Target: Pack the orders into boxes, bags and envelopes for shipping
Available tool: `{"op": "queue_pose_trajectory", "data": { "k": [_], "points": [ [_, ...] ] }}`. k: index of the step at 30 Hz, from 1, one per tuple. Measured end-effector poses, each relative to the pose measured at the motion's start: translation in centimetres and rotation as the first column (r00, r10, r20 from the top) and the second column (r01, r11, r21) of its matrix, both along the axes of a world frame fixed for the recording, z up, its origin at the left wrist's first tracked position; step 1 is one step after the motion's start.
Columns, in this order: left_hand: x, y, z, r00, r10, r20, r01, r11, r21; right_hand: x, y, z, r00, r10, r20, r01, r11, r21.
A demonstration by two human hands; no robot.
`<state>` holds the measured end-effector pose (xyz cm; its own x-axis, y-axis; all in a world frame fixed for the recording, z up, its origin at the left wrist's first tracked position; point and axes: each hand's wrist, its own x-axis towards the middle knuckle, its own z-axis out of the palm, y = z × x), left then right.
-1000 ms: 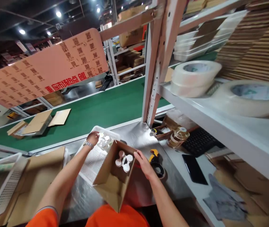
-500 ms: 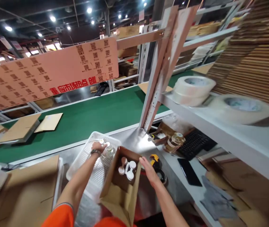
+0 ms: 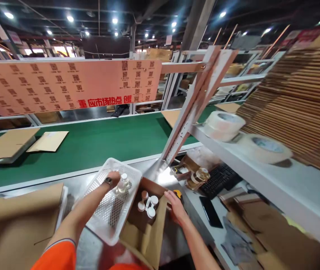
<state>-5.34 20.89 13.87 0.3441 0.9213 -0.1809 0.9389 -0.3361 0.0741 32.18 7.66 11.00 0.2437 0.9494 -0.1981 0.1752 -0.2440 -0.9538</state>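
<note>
My left hand (image 3: 114, 178) reaches into a white perforated plastic basket (image 3: 136, 170). Its fingers are curled, and whatever they may hold is hidden behind the hand. Just to its right, clear bottles (image 3: 123, 185) with white caps stand close together in the basket. My right hand (image 3: 176, 205) grips the right wall of an open cardboard box (image 3: 136, 221), thumb and fingers at the upper edge. Inside the box are several white round-capped items (image 3: 150, 205), seen from above. The box is tilted against the basket's right side, with its near flap hanging toward my body.
Beyond the bench runs a green conveyor belt (image 3: 100, 138) carrying a flat carton (image 3: 9, 144) and an envelope (image 3: 49, 141). Tape rolls (image 3: 224, 125) and stacked cardboard (image 3: 298, 105) occupy the right shelf. Below lie a phone (image 3: 211, 212) and a keyboard (image 3: 222, 180). A metal post (image 3: 192, 101) rises nearby.
The whole view has shifted and levelled. My left hand has moved slightly left of the bottle caps, and its fingers have curled in. My right hand keeps its hold on the box.
</note>
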Motion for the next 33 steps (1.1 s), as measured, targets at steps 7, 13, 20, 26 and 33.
{"op": "queue_pose_trajectory", "data": {
  "k": [7,13,20,26,33],
  "points": [
    [-4.5,-5.0,5.8,0.995,-0.102,-0.019,0.104,0.982,0.155,-3.1,3.4,9.2,0.912,0.075,0.404,-0.247,0.886,0.393],
    [-7.9,-11.4,15.3,0.905,-0.423,-0.039,0.378,0.761,0.528,-13.2,6.9,18.8,0.705,0.402,0.584,-0.709,0.404,0.578],
    [-4.1,-18.1,19.7,0.884,-0.467,0.019,0.405,0.786,0.467,-14.8,6.1,22.8,0.445,0.310,0.840,-0.889,0.045,0.455],
    [0.8,-19.7,19.2,0.821,-0.571,-0.008,0.544,0.778,0.315,-10.9,2.8,23.1,0.357,-0.039,0.933,-0.934,-0.014,0.357],
    [5.1,-18.5,19.1,0.842,-0.535,0.068,0.517,0.837,0.180,-2.7,-1.9,28.3,0.662,-0.282,0.695,-0.689,0.138,0.712]
  ]
}}
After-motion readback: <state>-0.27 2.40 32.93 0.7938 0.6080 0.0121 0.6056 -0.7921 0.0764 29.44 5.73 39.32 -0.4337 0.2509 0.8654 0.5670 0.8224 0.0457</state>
